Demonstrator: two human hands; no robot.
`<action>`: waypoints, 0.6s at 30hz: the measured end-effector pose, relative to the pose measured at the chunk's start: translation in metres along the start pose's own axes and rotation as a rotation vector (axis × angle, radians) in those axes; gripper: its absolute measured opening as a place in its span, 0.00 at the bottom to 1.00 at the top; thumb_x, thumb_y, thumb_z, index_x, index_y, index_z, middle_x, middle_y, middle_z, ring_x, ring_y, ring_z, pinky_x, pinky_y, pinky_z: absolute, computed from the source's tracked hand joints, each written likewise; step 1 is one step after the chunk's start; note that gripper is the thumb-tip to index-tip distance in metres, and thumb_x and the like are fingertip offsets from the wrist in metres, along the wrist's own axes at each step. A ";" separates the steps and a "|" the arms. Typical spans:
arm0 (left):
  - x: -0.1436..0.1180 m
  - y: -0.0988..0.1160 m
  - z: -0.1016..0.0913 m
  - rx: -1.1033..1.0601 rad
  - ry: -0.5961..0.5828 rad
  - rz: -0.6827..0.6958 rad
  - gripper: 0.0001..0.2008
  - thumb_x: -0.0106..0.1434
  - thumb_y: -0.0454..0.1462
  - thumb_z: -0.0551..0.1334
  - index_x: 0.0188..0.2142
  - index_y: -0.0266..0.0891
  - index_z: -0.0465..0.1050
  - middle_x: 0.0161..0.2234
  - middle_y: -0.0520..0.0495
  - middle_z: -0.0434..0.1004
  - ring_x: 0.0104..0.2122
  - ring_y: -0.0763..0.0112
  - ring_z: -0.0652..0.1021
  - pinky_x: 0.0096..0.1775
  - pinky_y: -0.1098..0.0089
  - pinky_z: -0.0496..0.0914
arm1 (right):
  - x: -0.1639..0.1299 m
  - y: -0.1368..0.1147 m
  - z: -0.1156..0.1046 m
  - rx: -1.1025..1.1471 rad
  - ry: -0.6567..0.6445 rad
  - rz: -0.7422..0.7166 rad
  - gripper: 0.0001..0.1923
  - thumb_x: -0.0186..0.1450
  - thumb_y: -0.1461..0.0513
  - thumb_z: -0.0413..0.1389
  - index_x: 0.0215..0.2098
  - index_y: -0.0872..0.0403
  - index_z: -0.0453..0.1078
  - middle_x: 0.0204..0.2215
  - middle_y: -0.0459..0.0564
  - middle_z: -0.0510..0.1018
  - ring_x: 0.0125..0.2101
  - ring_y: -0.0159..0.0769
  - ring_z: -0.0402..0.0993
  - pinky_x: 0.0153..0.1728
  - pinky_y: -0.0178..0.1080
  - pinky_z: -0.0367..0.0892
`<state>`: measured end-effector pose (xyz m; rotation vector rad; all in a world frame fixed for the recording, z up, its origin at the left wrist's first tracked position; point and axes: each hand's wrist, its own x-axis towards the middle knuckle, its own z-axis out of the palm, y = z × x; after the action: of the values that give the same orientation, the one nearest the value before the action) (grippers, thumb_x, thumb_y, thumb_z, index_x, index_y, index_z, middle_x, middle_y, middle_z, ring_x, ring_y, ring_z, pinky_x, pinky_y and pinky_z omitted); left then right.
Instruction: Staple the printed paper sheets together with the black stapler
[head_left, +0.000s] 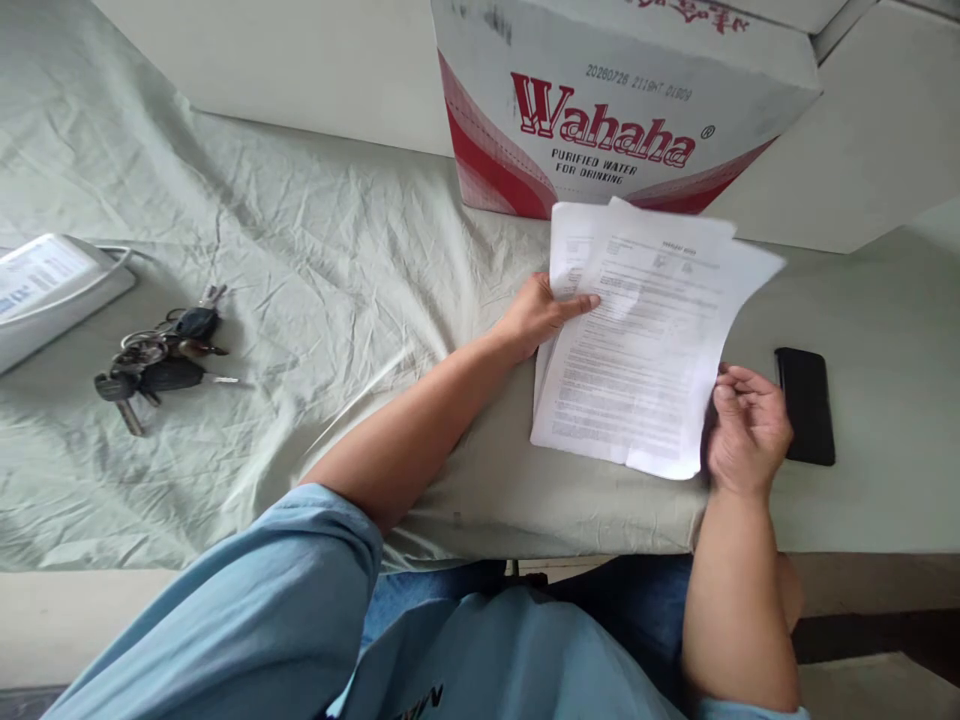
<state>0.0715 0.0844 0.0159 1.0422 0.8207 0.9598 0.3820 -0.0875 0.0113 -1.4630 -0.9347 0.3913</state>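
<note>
Several printed sheets of paper [637, 350] are held up above the cloth-covered table, in front of a carton. My left hand [541, 312] grips their left edge, the thumb lying across the top sheet and the other fingers hidden behind. At the lower right edge of the papers is my right hand [748, 425], its fingers curled with thumb and forefinger at the sheets' edge. The top sheet bends slightly on the right, and its upper right corner is blurred. Just right of my right hand lies a black phone [806, 405].
A Wahaha water carton [600, 120] stands at the back, against white panels. On the left, a bunch of keys [161, 360] lies on the wrinkled light-green cloth [360, 260]. Beside it is a white device with a cable [56, 290]. The table's front edge runs along my lap.
</note>
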 end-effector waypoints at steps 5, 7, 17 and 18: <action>0.004 0.000 -0.002 -0.321 0.154 0.061 0.33 0.61 0.59 0.92 0.56 0.46 0.91 0.62 0.40 1.00 0.78 0.31 0.87 0.83 0.31 0.80 | -0.009 -0.009 -0.007 0.190 0.042 0.078 0.46 0.60 0.27 0.81 0.63 0.44 0.85 0.57 0.55 0.90 0.70 0.60 0.86 0.82 0.74 0.74; 0.003 0.002 -0.001 -0.382 0.178 0.058 0.31 0.67 0.57 0.90 0.61 0.47 0.91 0.65 0.41 0.99 0.83 0.32 0.83 0.86 0.30 0.76 | -0.018 -0.013 -0.007 0.232 -0.030 0.153 0.55 0.51 0.25 0.85 0.65 0.43 0.85 0.63 0.57 0.90 0.75 0.63 0.84 0.85 0.76 0.70; -0.002 0.008 0.004 -0.378 -0.060 0.100 0.41 0.56 0.58 0.95 0.61 0.43 0.90 0.64 0.38 0.98 0.81 0.29 0.85 0.86 0.32 0.76 | -0.031 -0.034 0.017 0.160 -0.063 0.054 0.43 0.55 0.46 0.92 0.64 0.46 0.89 0.70 0.56 0.92 0.81 0.65 0.82 0.87 0.78 0.73; 0.000 0.012 -0.003 -0.338 -0.082 0.121 0.42 0.53 0.58 0.96 0.59 0.44 0.90 0.62 0.38 0.99 0.80 0.29 0.86 0.85 0.33 0.78 | -0.024 -0.037 0.012 0.120 0.003 -0.041 0.41 0.54 0.47 0.92 0.61 0.47 0.90 0.67 0.56 0.93 0.79 0.66 0.83 0.86 0.79 0.75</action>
<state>0.0660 0.0875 0.0260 0.8371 0.5096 1.1074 0.3472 -0.1020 0.0369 -1.3326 -0.9218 0.4075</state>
